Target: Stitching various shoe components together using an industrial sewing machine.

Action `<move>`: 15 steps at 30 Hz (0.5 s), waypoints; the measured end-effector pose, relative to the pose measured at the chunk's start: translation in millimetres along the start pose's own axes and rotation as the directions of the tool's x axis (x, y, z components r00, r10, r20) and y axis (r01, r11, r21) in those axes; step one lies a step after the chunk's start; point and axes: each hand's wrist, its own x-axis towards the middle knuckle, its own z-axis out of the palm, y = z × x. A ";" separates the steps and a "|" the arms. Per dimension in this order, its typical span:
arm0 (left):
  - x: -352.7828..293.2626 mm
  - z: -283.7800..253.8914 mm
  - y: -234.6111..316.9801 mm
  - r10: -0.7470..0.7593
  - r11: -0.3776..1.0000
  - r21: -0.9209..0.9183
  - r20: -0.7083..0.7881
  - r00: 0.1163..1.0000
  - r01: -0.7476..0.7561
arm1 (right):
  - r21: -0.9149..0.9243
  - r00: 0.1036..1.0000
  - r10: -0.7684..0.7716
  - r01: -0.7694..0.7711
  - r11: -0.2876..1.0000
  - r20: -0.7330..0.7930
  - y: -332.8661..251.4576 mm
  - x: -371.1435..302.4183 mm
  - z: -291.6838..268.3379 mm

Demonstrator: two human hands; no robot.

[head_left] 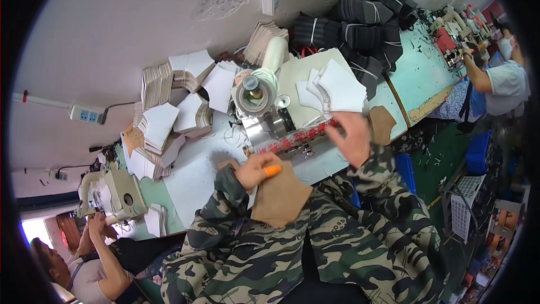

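My left hand (256, 171), with an orange cover on one finger, is closed on a brown shaped piece (281, 197) above my lap. The piece looks like a flat, curved-edge cut panel; I cannot make out its material. My right hand (354, 135) has its fingers apart and is empty, just below a fanned pile of white cut pieces (340, 87) on the machine's bed. Between and beyond my hands stands a sewing-type machine (256, 93) with a pale head and a red, worn front edge.
Stacked white-topped pieces (160, 126) lie left of the machine. Tied black bundles (354, 34) are heaped at the back right. Another brown piece (381, 124) rests right of my right hand. Co-workers sit at machines on both sides. A blue crate (478, 152) is at right.
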 end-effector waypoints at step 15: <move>4.3 -23.1 -7.8 0.142 0.980 0.175 -0.263 0.954 -0.098 | 0.500 0.892 0.275 -0.432 0.751 0.358 -54.0 -42.1 60.6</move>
